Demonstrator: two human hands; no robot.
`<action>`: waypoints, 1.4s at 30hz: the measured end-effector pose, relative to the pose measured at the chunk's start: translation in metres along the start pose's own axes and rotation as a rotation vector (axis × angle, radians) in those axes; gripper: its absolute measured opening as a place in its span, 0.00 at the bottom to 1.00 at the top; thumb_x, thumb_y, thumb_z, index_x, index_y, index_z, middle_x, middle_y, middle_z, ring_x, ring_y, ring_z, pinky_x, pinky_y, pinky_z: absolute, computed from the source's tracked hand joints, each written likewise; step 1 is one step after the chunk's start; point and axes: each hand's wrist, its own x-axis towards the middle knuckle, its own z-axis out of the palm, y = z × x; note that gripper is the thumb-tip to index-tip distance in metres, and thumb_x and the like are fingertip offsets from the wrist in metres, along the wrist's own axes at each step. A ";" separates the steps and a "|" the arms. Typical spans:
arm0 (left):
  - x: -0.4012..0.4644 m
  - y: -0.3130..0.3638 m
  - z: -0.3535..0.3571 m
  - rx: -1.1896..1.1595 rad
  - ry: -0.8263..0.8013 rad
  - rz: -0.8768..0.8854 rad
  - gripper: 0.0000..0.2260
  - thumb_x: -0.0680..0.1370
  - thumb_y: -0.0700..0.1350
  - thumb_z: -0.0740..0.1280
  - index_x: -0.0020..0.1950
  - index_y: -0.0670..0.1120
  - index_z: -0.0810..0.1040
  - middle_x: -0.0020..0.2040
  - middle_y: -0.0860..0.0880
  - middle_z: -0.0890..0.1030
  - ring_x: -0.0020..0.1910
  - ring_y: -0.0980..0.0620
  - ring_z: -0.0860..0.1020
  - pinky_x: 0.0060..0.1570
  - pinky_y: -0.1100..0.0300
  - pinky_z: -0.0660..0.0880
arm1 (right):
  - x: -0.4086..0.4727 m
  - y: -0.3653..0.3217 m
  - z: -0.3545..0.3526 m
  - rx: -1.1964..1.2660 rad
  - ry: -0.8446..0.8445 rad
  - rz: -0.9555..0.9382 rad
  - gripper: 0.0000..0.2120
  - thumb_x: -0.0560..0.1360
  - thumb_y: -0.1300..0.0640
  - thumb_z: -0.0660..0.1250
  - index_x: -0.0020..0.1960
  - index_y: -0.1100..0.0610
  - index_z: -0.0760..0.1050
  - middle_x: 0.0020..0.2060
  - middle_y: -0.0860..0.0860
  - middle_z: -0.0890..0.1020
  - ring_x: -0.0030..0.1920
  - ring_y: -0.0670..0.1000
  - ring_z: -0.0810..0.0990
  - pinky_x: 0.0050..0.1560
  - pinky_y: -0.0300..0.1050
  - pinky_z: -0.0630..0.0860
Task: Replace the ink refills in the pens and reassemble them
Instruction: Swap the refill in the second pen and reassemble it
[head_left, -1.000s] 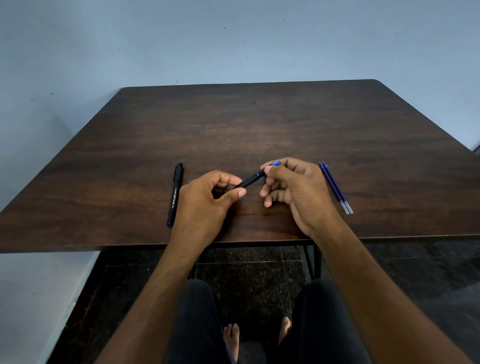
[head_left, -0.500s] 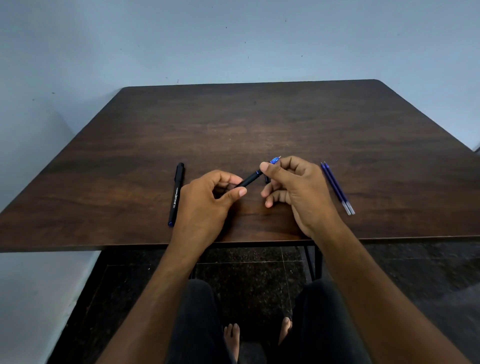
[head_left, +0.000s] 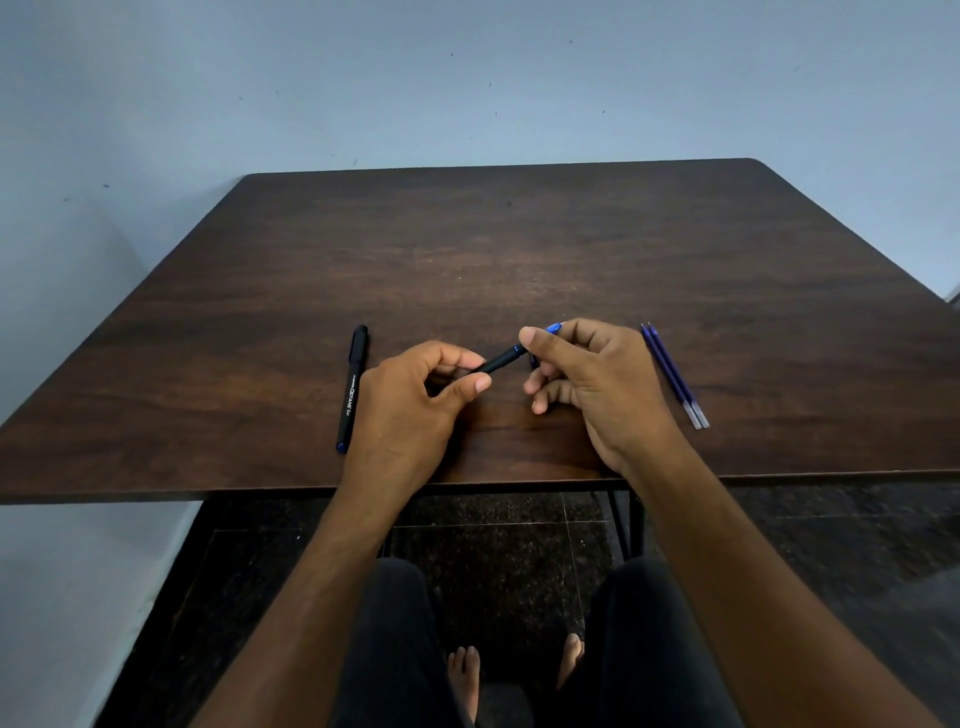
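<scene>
between hands: pen (head_left: 501, 358) slants up-right, left hand (head_left: 415, 400) grips barrel, right hand (head_left: 587, 374) pinches blue tip end.

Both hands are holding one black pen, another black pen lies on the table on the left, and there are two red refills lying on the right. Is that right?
Almost. The two refills on the right are blue, not red, as the head view shows. The rest holds: the left hand and right hand both hold one black pen, and another black pen lies on the table to the left.
</scene>
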 end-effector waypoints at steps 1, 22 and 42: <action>0.000 0.000 0.000 -0.001 0.002 -0.002 0.07 0.75 0.48 0.75 0.52 0.55 0.83 0.44 0.61 0.84 0.47 0.67 0.81 0.48 0.74 0.74 | 0.000 -0.001 0.000 0.015 -0.002 -0.001 0.06 0.75 0.60 0.74 0.44 0.62 0.81 0.29 0.54 0.79 0.32 0.58 0.79 0.31 0.49 0.76; 0.001 -0.003 0.000 -0.126 0.045 -0.062 0.06 0.75 0.45 0.75 0.50 0.54 0.83 0.40 0.54 0.86 0.42 0.61 0.84 0.51 0.60 0.81 | -0.004 -0.008 0.001 0.120 0.090 -0.043 0.15 0.69 0.49 0.77 0.43 0.60 0.78 0.26 0.50 0.76 0.29 0.56 0.71 0.26 0.44 0.67; 0.001 -0.007 -0.002 -0.135 0.011 -0.057 0.06 0.76 0.46 0.74 0.49 0.56 0.81 0.42 0.55 0.85 0.45 0.61 0.83 0.49 0.64 0.79 | 0.030 -0.035 0.015 -1.001 0.067 0.207 0.13 0.72 0.58 0.76 0.53 0.63 0.81 0.39 0.60 0.85 0.30 0.52 0.80 0.37 0.51 0.84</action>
